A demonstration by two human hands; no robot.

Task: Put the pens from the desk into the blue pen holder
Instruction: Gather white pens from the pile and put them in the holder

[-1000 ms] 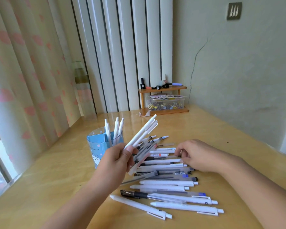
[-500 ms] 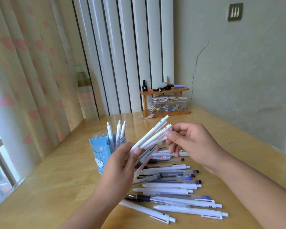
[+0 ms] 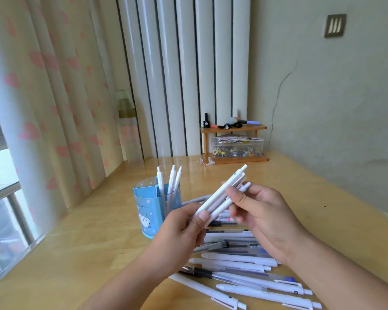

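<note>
My left hand (image 3: 179, 233) grips the lower ends of a bundle of white pens (image 3: 220, 198) that slants up to the right above the desk. My right hand (image 3: 258, 215) closes its fingers on the upper part of the same bundle. The blue pen holder (image 3: 148, 211) with a cartoon animal stands just left of my left hand; three white pens (image 3: 173, 184) stick up out of it. Several more pens (image 3: 240, 269), white, grey and clear, lie in a loose row on the desk under and in front of my hands.
The wooden desk (image 3: 81, 253) runs to a window and heart-patterned curtain (image 3: 43, 108) on the left. A small wooden shelf (image 3: 233, 142) with a clear box of clips stands at the back by the wall. A grey-green wall (image 3: 334, 108) bounds the right side.
My right hand rose from the pens on the desk to the bundle in my left hand and now grips it. The bundle has closed from a fan into a tighter stack.
</note>
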